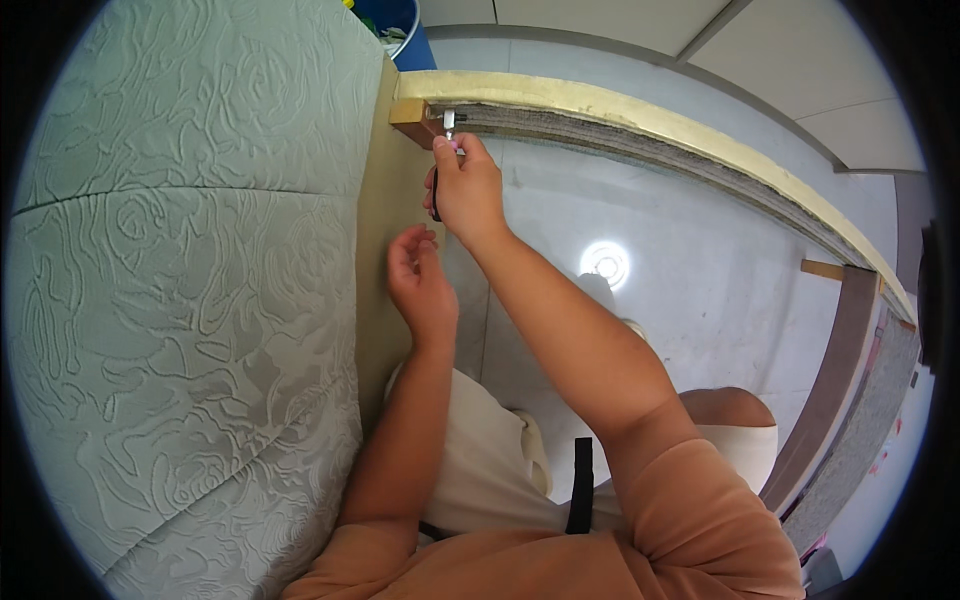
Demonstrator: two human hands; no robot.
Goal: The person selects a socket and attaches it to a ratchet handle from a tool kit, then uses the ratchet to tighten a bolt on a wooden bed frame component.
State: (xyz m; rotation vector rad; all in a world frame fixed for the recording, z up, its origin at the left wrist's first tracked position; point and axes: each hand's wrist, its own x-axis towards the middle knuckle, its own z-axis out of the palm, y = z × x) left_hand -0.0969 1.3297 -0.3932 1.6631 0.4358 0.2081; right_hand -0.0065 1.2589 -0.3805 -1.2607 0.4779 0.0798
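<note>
Brown shirt (480, 568) fills the bottom edge; upper centre, the right hand (468, 192), the nearer, has fingers wrapped round a dark handle (436, 203), long axis running up-frame, the shiny metal fitting (450, 119) just above the fingertips; the left hand (420, 283) hovers below, loosely curled.

A person (500, 562) wears a plain, tan-orange shirt (585, 570) with short sleeves (690, 490) and loose cream shorts (485, 445). A flat black strap (581, 485) shows at the front. Left hand (421, 287) and right hand (470, 200) are bare.
</note>
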